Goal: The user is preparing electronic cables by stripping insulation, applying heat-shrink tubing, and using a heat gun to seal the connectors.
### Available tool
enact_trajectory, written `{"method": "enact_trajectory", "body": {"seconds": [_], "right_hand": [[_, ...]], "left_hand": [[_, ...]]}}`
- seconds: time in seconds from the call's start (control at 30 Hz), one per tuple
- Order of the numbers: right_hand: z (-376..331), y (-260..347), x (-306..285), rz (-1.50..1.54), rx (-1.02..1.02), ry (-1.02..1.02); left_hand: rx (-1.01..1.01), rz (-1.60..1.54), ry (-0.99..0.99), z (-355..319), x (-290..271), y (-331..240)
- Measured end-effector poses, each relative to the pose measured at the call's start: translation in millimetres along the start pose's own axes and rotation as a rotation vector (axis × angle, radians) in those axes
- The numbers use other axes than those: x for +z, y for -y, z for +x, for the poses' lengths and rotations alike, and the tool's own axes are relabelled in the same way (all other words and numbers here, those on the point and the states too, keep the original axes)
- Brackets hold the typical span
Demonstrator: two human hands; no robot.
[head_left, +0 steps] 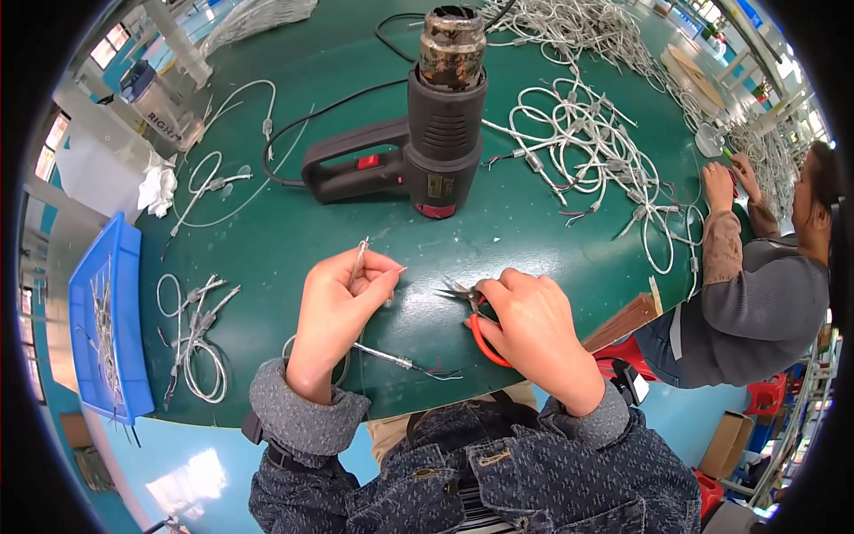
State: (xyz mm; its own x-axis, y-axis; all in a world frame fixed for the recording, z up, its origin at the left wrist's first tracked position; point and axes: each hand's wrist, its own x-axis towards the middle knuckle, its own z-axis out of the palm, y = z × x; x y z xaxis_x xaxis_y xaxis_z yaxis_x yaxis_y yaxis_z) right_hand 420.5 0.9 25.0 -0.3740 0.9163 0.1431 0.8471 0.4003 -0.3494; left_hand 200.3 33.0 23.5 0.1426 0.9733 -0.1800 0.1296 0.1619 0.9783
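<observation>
My left hand (336,301) is closed in a pinch on a thin clear-grey cable, and a bare end of it sticks up past my fingers. Below that wrist a stretch of cable (384,355) lies on the green table, ending in dark and red wires; whether it is the same cable is hidden. In my right hand (541,331) is a small pair of pliers with red handles (488,343). Their pointed jaws (457,291) are spread and face my left hand, with a gap between. A black heat gun (443,133) stands beyond both hands, nozzle up.
Looped cables (592,151) lie at the right, with a large heap (596,31) behind. A few coiled cables (200,343) sit at the left beside a blue tray (136,329) of thin pieces. A bottle (160,107) stands far left. A co-worker (769,285) works at the right edge.
</observation>
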Motion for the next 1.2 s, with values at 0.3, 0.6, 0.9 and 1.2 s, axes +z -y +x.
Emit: {"method": "enact_trajectory", "body": {"seconds": [0.3, 0.6, 0.9, 1.2], "right_hand": [[1, -3, -4, -0.07, 0.037, 0.122], [-1, 2, -14, 0.205, 0.086, 0.02], [7, 25, 10, 0.487, 0.096, 0.04], [12, 33, 17, 0.522, 0.072, -0.003]], "left_hand": [[0.004, 0.031, -0.003, -1, -1, 0], [-0.014, -0.012, 0.019, -2, 0, -5], [-0.075, -0.181, 0.052, -4, 3, -6], [-0.074, -0.187, 0.061, -3, 2, -6]]}}
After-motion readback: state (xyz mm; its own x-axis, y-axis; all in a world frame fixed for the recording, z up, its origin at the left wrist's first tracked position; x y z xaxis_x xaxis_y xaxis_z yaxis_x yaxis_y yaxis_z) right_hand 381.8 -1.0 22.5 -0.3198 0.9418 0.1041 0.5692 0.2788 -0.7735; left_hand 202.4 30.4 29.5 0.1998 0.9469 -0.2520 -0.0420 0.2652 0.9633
